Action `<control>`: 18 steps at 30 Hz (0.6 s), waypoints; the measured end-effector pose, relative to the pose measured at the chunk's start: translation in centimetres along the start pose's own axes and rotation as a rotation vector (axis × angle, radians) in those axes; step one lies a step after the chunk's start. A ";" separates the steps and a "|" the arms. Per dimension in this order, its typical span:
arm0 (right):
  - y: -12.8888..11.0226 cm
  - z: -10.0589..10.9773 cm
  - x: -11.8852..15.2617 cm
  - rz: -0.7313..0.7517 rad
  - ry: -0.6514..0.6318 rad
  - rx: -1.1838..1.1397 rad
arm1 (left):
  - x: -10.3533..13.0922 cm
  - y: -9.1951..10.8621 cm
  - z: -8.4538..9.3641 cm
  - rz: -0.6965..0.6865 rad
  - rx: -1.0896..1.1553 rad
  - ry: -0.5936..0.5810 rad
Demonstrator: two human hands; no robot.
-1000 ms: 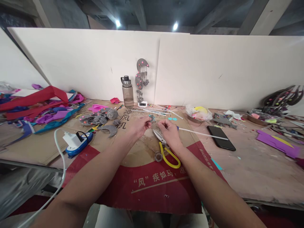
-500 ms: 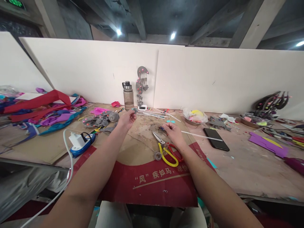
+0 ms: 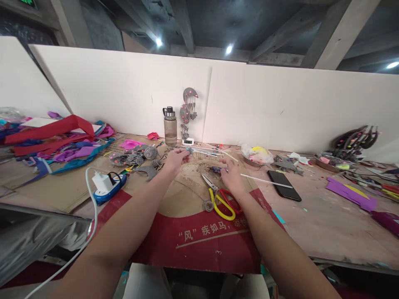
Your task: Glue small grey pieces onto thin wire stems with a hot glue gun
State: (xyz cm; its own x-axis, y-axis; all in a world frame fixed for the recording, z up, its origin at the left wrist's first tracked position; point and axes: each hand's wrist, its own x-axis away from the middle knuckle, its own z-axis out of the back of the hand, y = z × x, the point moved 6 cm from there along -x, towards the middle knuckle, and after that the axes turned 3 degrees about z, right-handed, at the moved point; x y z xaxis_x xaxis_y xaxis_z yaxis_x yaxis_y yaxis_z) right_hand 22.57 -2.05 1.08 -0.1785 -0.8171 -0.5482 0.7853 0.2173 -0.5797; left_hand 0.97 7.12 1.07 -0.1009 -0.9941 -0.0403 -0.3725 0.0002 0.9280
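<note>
My left hand is closed in a pinch on a small grey piece, held over the brown board; its exact kind is too small to make out. My right hand has its fingers apart, just right of a small dark blue object lying on the board. A clear glue stick extends to the right from beside that hand, across the phone. Below the hand lie scissors with yellow handles and a red-handled tool. A coil of grey cord rests beside them.
A water bottle and a grey hanging ornament stand against the white partition. Cloth scraps and a blue power strip lie left. A black phone and a bowl are right.
My right hand has loosened its fingers and drawn a little right of the dark blue object. My left hand has moved right, toward the middle, with the grey piece.
</note>
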 end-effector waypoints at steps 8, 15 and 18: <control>-3.1 -1.7 0.5 -0.032 -0.148 -0.675 | 3.6 -1.3 -4.6 -0.085 -0.285 -0.231; -3.0 -2.8 0.8 -0.153 -0.222 -0.863 | 4.7 -1.6 -5.6 -0.062 -0.335 -0.343; -2.5 -2.7 0.8 -0.209 -0.216 -0.943 | 4.4 -2.0 -5.5 0.048 -0.227 -0.441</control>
State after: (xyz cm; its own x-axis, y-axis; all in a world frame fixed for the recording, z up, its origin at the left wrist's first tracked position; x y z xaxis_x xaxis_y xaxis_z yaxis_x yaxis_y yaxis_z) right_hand 18.91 -1.78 0.47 -0.0738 -0.9469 -0.3130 -0.0601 0.3175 -0.9464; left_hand 6.35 2.17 1.03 -0.5119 -0.8528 -0.1032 -0.1526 -0.0280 0.9879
